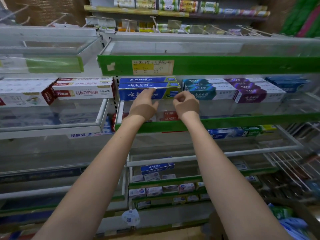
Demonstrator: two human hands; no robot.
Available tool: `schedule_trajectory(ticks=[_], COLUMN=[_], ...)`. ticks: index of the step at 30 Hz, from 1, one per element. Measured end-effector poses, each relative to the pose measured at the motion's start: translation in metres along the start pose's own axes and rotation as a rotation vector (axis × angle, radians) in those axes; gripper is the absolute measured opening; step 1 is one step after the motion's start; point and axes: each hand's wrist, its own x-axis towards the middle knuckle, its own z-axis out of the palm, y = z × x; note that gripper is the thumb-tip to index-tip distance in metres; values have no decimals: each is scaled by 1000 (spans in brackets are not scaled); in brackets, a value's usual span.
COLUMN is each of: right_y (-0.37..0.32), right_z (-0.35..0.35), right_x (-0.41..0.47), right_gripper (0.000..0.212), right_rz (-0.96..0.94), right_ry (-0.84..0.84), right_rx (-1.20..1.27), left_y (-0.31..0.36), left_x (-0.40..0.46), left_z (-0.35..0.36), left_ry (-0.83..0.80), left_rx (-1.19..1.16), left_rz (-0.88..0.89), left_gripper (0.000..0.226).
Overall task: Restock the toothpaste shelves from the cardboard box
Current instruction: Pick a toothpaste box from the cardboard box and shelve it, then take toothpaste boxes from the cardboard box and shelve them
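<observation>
Big green-edged shelving [225,65] fills the wall ahead, tier over tier, and the action is on the middle tier, roughly level with the person's outstretched arms. Along that tier runs a row of toothpaste cartons, every one lying flat with its long axis left to right and its printed face toward us: red-and-white cartons [83,89] on the left, teal cartons [202,91] and purple cartons [249,94] to the right, and dead centre the blue carton stack [149,88], a few boxes deep.

Both hands are up at that blue stack. The left hand [143,105] is the nearer one. Its fingers are extended and laid against the front face of the lowest blue carton, touching it, flat grip, nothing closed round anything. The right hand [186,103] sits just off the right end of the same carton, fingers curled in loosely, and I see nothing held in it. Whether a fingertip brushes the carton's corner I can't tell, it's blurred.

So the carton lies just beyond and slightly above the left palm, running across both hands from left to right. By my reading this is a squaring-up nudge: push the face back, line the end up with the teal neighbours. The cardboard box isn't in sight from here. Lower tiers show more cartons, sparser, including another blue carton [157,168] down below.
</observation>
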Motion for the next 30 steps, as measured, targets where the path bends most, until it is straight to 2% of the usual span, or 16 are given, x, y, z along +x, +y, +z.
schedule_trajectory(ticks=[4, 8, 11, 15, 17, 23, 30], right_y=[-3, 13, 31, 55, 72, 136, 207], right_z=[-9, -25, -33, -44, -50, -69, -87], right_x=[-16, -43, -60, -82, -94, -139, -199], right_gripper=[11, 16, 17, 14, 14, 15, 12], right_rz=[-49, -45, 14, 87, 146, 389, 624], right_ry=[13, 188, 323, 395, 405, 498, 628], right_rx=[288, 442, 500, 501, 473, 372, 390], left_y=[23, 42, 59, 76, 79, 86, 106], left_x=[-4, -12, -27, -52, -61, -88, -137], left_z=[4, 9, 17, 44, 62, 121, 192], left_ry=[-31, 8, -18, -146, -208, -367, -616], left_rx=[-126, -199, -379, -446, -452, -455, -397], left_rz=[21, 125, 188, 366, 399, 377, 350], left_gripper=[15, 13, 10, 9, 10, 11, 10])
